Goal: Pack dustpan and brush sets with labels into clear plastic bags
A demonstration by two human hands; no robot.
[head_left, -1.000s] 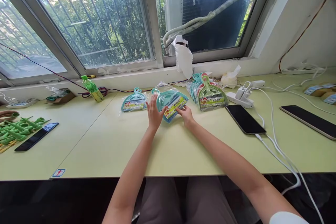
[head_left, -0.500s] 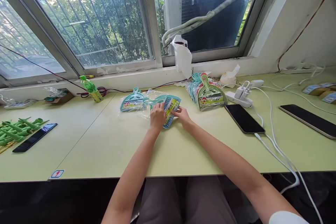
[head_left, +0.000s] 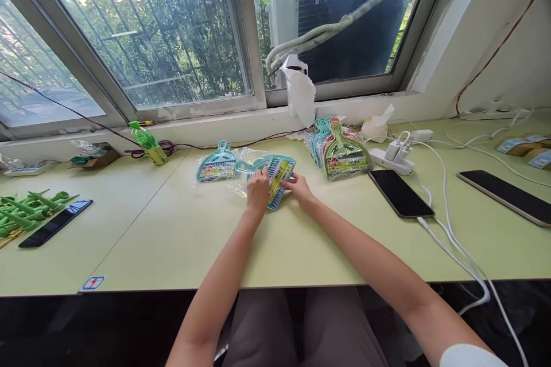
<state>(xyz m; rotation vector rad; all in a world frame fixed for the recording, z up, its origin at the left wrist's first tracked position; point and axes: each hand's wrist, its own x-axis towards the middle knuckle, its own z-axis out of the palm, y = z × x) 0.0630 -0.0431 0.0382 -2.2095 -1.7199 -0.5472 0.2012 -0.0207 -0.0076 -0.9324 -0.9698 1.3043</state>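
Extending from the bottom of the frame, two bare forearms (head_left: pixel 226 266) cross the front edge of a pale green surface (head_left: pixel 172 246); an arrow sticker (head_left: pixel 93 282) marks this edge at lower left. Right of centre, a dark phone (head_left: pixel 402 194) lies connected to a white cable (head_left: pixel 457 245).

At frame centre, the left hand (head_left: pixel 257 188) bears on a teal bagged dustpan-and-brush set (head_left: pixel 279 175) with fingers bent over it; whether this grip clasps the set cannot be determined. The right hand (head_left: pixel 300 189) has its grip closed on the set's right edge, pinching it between thumb and fingers. The set's handle points left; its blue bristles face the lower right.

Just left of it lies a second bagged set (head_left: pixel 217 166). Farther back, right of centre, an overlapping group of bagged sets (head_left: pixel 346 156), green one foremost, adjoins a white power strip (head_left: pixel 392 163). A window (head_left: pixel 185 40) spans the upper frame.
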